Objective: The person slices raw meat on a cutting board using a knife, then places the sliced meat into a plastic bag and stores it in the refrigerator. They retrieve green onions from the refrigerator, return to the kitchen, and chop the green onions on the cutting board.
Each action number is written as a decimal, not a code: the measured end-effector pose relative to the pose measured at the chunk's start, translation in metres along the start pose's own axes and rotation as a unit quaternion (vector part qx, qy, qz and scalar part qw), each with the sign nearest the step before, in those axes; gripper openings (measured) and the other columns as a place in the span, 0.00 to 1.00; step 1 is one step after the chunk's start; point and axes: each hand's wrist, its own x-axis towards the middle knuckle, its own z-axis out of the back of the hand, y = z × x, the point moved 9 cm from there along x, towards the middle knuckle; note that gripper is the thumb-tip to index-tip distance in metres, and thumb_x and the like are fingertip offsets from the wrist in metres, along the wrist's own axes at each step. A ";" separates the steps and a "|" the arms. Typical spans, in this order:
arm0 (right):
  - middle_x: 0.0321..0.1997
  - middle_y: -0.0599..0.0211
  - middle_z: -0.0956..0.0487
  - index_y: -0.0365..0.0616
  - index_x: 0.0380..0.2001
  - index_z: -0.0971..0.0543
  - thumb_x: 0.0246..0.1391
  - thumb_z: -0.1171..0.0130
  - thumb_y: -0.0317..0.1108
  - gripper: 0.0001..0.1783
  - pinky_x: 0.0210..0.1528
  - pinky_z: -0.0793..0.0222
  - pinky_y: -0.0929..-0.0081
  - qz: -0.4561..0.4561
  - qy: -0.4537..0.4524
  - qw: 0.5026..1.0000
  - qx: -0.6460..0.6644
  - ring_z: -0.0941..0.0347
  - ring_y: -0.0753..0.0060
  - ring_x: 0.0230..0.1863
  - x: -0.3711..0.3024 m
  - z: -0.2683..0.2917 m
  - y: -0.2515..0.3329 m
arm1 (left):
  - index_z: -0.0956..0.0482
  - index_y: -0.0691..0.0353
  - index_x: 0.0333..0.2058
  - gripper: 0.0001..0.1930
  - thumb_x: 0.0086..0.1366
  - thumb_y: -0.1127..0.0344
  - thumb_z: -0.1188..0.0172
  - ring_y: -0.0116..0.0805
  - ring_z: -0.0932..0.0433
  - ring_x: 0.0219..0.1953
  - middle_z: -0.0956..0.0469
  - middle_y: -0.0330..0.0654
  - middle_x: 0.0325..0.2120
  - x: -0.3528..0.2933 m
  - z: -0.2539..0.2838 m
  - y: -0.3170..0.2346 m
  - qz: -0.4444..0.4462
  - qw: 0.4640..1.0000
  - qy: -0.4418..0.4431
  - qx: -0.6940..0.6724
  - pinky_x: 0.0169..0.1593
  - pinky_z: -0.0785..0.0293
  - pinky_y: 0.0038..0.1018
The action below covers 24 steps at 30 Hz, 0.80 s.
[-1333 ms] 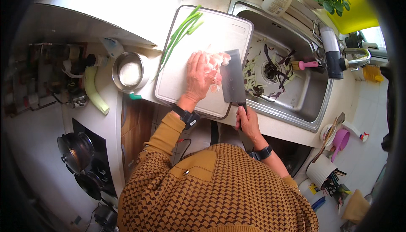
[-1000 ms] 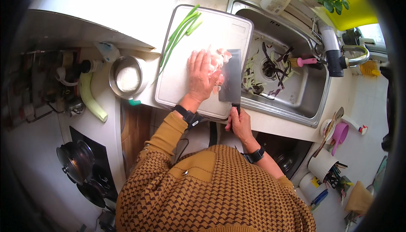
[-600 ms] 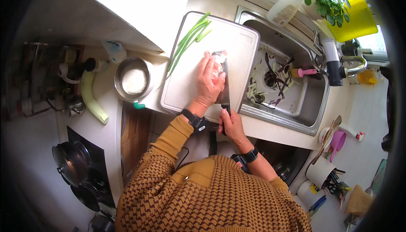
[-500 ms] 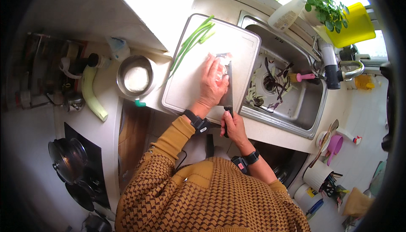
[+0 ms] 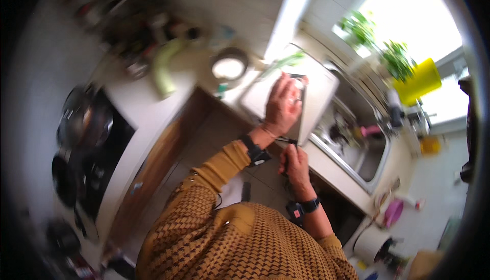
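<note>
My right hand (image 5: 296, 165) is closed around the dark handle of a kitchen knife (image 5: 303, 107). Its broad blade points away from me, over the cutting board. Against that blade, my left hand (image 5: 280, 106) holds some pale pinkish meat (image 5: 298, 87), which the fingers mostly cover. Motion blur hides whether blade and meat touch the board. Under both lies the white cutting board (image 5: 321, 78), beside the sink. Green onion stalks (image 5: 286, 63) rest along its far left part.
Dark and pale peelings lie in the steel sink (image 5: 375, 180), with a pink-handled brush (image 5: 370, 130). Left of the board stand a pot (image 5: 229, 76) with white contents and a long pale-green peeled vegetable (image 5: 162, 73). Pans sit on the black hob (image 5: 115, 127) at far left.
My view has swung left, showing more of the hob and floor. Board and sink appear farther right and smaller. Both hands keep their hold on the knife and meat.
</note>
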 end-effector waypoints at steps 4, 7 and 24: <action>0.21 0.71 0.30 0.44 0.29 0.29 0.73 0.55 0.50 0.23 0.17 0.34 0.78 0.010 0.100 0.995 -0.012 0.33 0.78 0.15 -0.022 -0.082 0.016 | 0.31 0.69 0.59 0.30 0.55 0.73 0.38 0.60 0.35 0.65 0.35 0.61 0.63 -0.010 0.119 -0.007 0.035 0.997 -0.062 0.027 0.69 0.38 0.43; 0.22 0.70 0.30 0.43 0.29 0.29 0.72 0.53 0.53 0.25 0.17 0.33 0.77 0.012 0.198 0.980 -0.004 0.33 0.78 0.14 -0.040 -0.162 0.028 | 0.31 0.68 0.58 0.30 0.53 0.75 0.37 0.61 0.36 0.66 0.36 0.62 0.63 -0.020 0.229 -0.021 0.048 0.986 -0.118 0.107 0.69 0.39 0.44; 0.20 0.66 0.27 0.39 0.29 0.28 0.72 0.52 0.47 0.23 0.15 0.34 0.74 0.106 0.566 0.815 -0.070 0.30 0.74 0.14 -0.248 -0.712 0.067 | 0.28 0.63 0.52 0.25 0.55 0.70 0.33 0.53 0.26 0.49 0.25 0.52 0.46 -0.167 0.847 -0.067 0.027 0.829 -0.401 0.388 0.53 0.27 0.43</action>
